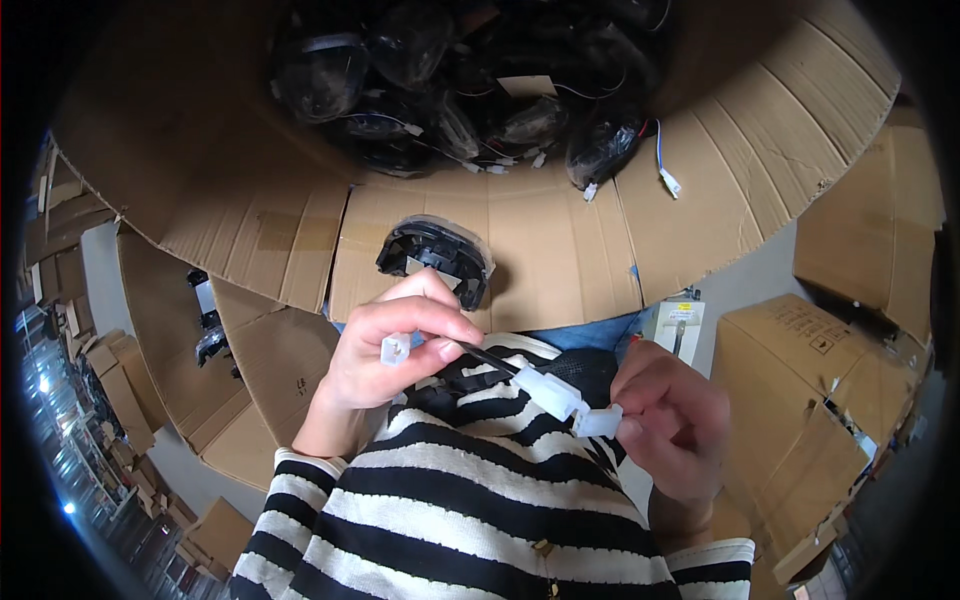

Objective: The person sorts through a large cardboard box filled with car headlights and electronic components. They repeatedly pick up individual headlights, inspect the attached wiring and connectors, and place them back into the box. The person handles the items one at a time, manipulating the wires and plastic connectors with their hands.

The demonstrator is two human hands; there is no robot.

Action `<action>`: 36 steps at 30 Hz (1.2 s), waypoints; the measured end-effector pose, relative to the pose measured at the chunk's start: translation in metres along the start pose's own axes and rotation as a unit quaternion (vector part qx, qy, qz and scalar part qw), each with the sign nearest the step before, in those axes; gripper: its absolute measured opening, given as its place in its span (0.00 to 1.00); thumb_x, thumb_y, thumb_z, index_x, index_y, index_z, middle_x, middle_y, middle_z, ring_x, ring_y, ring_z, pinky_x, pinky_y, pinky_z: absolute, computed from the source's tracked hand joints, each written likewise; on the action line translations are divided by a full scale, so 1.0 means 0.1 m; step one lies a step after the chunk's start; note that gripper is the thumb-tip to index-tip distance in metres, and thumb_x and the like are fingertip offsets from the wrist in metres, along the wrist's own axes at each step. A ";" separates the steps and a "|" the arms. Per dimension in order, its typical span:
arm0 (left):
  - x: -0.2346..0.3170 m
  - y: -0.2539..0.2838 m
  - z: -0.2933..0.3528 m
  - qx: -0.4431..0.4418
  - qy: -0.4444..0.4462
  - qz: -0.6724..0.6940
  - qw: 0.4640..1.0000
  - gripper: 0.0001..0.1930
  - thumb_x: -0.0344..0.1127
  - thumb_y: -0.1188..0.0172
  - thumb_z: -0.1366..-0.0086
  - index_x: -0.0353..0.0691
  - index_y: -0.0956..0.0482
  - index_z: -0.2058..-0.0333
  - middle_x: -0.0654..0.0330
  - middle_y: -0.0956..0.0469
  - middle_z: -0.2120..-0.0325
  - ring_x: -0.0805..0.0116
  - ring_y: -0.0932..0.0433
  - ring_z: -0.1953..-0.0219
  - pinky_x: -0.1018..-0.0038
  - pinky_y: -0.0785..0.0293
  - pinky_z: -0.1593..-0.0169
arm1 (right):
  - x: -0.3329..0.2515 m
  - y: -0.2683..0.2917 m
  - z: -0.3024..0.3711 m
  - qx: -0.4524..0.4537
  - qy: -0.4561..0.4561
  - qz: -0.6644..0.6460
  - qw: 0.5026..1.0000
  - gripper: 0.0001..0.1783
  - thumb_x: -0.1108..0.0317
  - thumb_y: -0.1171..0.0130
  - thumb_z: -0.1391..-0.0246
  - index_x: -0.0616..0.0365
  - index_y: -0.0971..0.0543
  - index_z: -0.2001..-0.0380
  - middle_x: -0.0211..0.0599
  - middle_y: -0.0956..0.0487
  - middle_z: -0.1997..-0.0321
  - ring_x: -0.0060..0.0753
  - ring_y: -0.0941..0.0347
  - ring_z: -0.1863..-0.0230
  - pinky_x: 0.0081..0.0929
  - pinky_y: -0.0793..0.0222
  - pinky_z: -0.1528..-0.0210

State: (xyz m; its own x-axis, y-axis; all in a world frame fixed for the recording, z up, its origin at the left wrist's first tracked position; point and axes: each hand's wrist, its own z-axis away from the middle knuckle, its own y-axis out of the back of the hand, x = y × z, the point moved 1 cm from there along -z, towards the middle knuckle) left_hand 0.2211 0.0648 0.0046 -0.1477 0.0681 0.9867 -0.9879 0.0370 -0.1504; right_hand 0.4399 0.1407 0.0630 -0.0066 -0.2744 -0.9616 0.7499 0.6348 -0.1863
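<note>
My left hand (395, 345) is closed in a pinch on a thin black cable (490, 358). A white plastic connector (550, 392) sits at the right end of that cable. Another white connector (396, 349) shows at the left hand's palm side. My right hand (675, 415) pinches a smaller white connector (598, 422), which touches or meets the end of the larger one; whether they are joined I cannot tell. Just beyond my left fingers, a curved black lamp-like part (437, 250) with a clear cover rests against the cardboard flap.
A large open cardboard box (560, 240) lies ahead, holding several black parts in clear bags (410, 45) with white plugs. One loose plug (670, 182) hangs on a blue-and-white wire. Other cartons stand at left (265, 340) and right (790, 400).
</note>
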 end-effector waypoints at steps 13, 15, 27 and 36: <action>0.03 -0.09 0.16 0.083 -0.107 -0.221 0.966 0.11 0.22 0.41 0.58 0.40 0.21 0.71 0.64 0.35 0.78 0.73 0.36 0.75 0.79 0.41 0.72 | 0.07 0.07 0.06 0.027 -0.032 0.180 0.983 0.05 0.80 0.46 0.64 0.63 0.31 0.82 0.34 0.34 0.81 0.23 0.40 0.81 0.17 0.47 0.82; -0.02 -0.09 0.20 0.086 -0.119 -0.272 0.951 0.13 0.26 0.39 0.62 0.43 0.21 0.72 0.66 0.35 0.78 0.71 0.36 0.75 0.78 0.43 0.72 | 0.09 0.06 0.05 0.026 -0.022 0.209 0.977 0.05 0.81 0.45 0.65 0.62 0.31 0.82 0.35 0.34 0.81 0.24 0.39 0.81 0.18 0.46 0.82; -0.03 -0.13 0.23 0.144 -0.129 -0.279 0.941 0.13 0.24 0.40 0.61 0.41 0.21 0.71 0.63 0.35 0.78 0.72 0.36 0.76 0.80 0.41 0.74 | 0.08 0.03 0.01 0.033 0.017 0.218 0.975 0.05 0.82 0.46 0.65 0.62 0.31 0.82 0.34 0.34 0.82 0.26 0.39 0.81 0.18 0.46 0.81; -0.05 -0.14 0.23 0.133 -0.101 -0.197 0.966 0.10 0.22 0.42 0.56 0.38 0.21 0.71 0.61 0.36 0.76 0.74 0.34 0.77 0.82 0.38 0.75 | 0.10 0.02 0.02 -0.013 -0.050 0.046 0.998 0.03 0.79 0.48 0.60 0.62 0.31 0.81 0.29 0.34 0.79 0.19 0.40 0.78 0.15 0.48 0.79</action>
State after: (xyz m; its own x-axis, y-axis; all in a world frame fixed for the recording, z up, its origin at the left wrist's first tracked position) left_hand 0.2349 0.0410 0.0034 0.2617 -0.0957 0.9604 -0.9428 -0.2384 0.2331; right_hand 0.4429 0.1382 0.0537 0.1294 -0.2840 -0.9500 0.7273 0.6784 -0.1037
